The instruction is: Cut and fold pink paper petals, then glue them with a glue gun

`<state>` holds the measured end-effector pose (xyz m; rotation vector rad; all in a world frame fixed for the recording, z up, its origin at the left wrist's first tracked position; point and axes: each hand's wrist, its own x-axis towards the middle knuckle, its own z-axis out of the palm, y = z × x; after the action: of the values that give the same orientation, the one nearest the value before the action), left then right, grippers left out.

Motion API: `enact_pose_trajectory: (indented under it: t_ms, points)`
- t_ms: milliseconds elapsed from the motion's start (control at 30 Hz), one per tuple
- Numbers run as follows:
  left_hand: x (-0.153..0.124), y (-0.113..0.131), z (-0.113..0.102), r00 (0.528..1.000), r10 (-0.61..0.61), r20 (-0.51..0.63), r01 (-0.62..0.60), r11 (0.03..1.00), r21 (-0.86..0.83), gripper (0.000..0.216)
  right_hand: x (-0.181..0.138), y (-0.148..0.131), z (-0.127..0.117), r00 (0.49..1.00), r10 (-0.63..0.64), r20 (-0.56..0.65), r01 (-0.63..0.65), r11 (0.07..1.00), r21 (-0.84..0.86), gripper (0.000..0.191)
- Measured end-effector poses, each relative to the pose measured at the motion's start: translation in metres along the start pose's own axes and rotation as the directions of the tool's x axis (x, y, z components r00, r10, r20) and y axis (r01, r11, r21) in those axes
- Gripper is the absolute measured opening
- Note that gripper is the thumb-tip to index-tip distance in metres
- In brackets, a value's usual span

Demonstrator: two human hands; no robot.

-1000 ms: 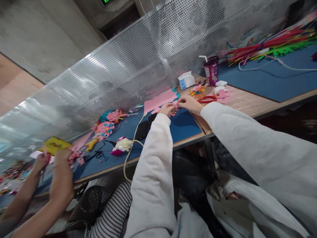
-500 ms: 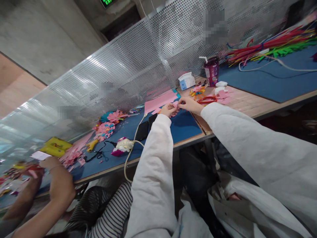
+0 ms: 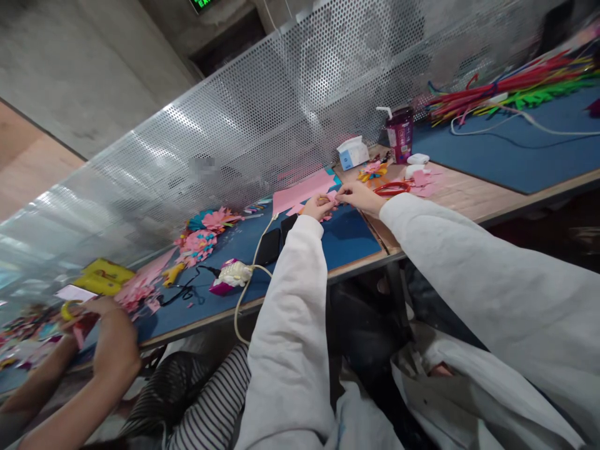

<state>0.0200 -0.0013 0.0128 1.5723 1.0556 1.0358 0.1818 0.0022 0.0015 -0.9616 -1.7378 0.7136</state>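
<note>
My left hand (image 3: 317,208) is closed on a small piece of pink paper (image 3: 332,197), above the blue mat near the middle of the table. My right hand (image 3: 360,197) meets it from the right, thumb and fingertips pinched at the paper's edge. How the paper is folded is too small to make out. Behind my hands lies a large sheet of pink paper (image 3: 304,190), with smaller pink pieces around it. Just beyond my right hand are red-handled scissors or a red ring (image 3: 394,189); I cannot tell which.
To the left are dark phones (image 3: 269,247), a white power strip (image 3: 234,273), a yellow glue gun (image 3: 173,275) and pink paper flowers (image 3: 199,245). A co-worker's hands (image 3: 100,306) work farther left. Behind stand a tissue pack (image 3: 353,153) and a purple cup (image 3: 400,134).
My hands stay nearly in place, with only slight finger movement at the pink paper. The co-worker's hands have shifted, and a yellow curved thing now shows in them.
</note>
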Motion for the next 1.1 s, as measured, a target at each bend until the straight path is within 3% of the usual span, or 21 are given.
enact_pose_trajectory:
  t_ms: [233,400,667,1100]
  points:
    - [0.009,-0.003,0.001,0.996,-0.051,-0.071,0.055,0.997,0.051,0.032,0.003,0.003,-0.003,0.999,-0.024,-0.033,0.024,0.999,-0.023,0.011]
    - [0.011,-0.004,-0.004,0.993,0.020,-0.118,-0.013,0.998,0.055,0.022,0.002,0.007,0.002,0.998,-0.036,-0.051,0.037,0.999,0.013,0.012]
    - [0.008,-0.001,-0.001,0.979,0.083,-0.185,-0.054,0.986,0.157,0.018,0.005,0.014,0.004,0.984,-0.159,-0.086,0.152,0.985,-0.079,0.011]
    - [0.004,0.006,0.002,0.979,0.091,-0.180,-0.059,0.982,0.180,0.016,0.007,0.014,0.003,0.984,-0.164,-0.072,0.157,0.983,-0.092,0.011]
